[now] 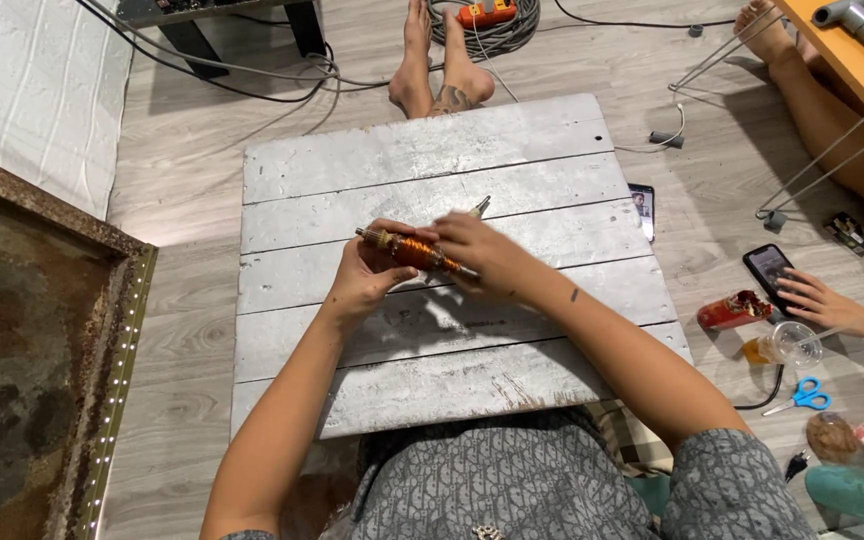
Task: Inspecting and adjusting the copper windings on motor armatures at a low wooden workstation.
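My left hand (364, 272) and my right hand (472, 248) together hold a motor armature (414, 251), a shaft wound with orange copper wire, level above a grey plank board (422, 150). The left hand grips its left end from below. Fingers of the right hand pinch the right part of the winding. A small metal-tipped tool (479, 207) pokes out just behind the right hand; I cannot tell whether that hand holds it.
Another person's feet (437, 75) rest beyond the board's far edge. At the right, a second person's hand (827, 300) touches a phone (770, 268), beside a red packet (734, 310), plastic cup (790, 343) and blue scissors (802, 396). Another phone (642, 206) lies by the board. Cables cross the floor.
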